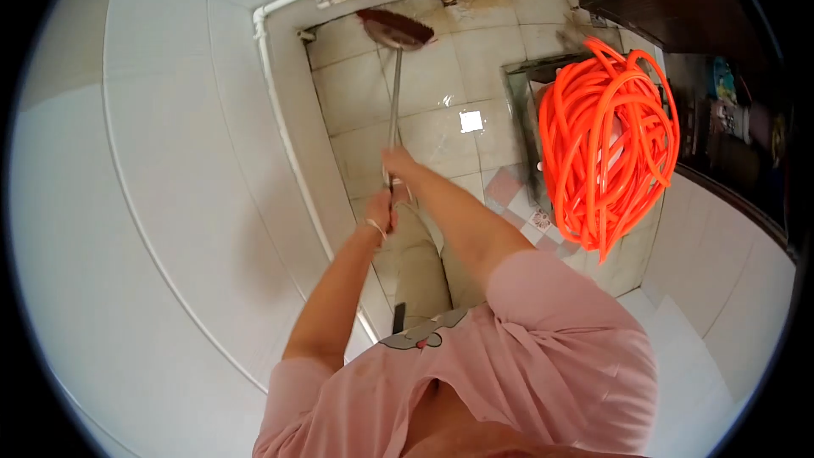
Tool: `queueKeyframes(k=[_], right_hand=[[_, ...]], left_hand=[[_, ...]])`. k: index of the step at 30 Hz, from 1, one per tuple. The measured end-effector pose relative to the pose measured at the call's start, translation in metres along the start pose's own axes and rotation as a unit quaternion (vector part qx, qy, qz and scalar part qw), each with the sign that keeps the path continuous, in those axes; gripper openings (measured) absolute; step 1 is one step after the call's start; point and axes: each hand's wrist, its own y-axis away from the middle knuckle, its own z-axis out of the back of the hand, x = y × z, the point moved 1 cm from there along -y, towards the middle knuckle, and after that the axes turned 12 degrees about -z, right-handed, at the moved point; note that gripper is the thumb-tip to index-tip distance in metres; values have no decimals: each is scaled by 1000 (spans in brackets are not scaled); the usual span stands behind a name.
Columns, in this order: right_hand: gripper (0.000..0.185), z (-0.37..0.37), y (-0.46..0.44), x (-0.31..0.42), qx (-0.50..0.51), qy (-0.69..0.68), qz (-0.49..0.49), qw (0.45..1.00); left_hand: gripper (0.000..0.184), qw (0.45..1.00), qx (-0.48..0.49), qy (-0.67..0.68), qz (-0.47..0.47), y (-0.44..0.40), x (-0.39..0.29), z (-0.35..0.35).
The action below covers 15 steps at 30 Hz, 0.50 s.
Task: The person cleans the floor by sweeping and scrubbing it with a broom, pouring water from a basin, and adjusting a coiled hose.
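The broom is held with its handle at the frame's centre, wrapped by the curled left hand and, just above, the curled right hand. Both forearms are angled inward; the broom's head is seen at upper centre.

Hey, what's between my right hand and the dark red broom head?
The head view shows a stretch of slim grey metal handle there, over beige floor tiles.

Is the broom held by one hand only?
No, the right hand and left hand both hold the broom handle.
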Motion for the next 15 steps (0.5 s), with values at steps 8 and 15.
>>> queueKeyframes(k=[8,15], right_hand=[[19,32,-49,-18,-205,529,286,772],[19,-10,-34,-31,-78,28,99,992]], left_hand=[[30,987,40,-126,-91,-46,19,-8],[31,982,99,-152,-54,13,-32,22]])
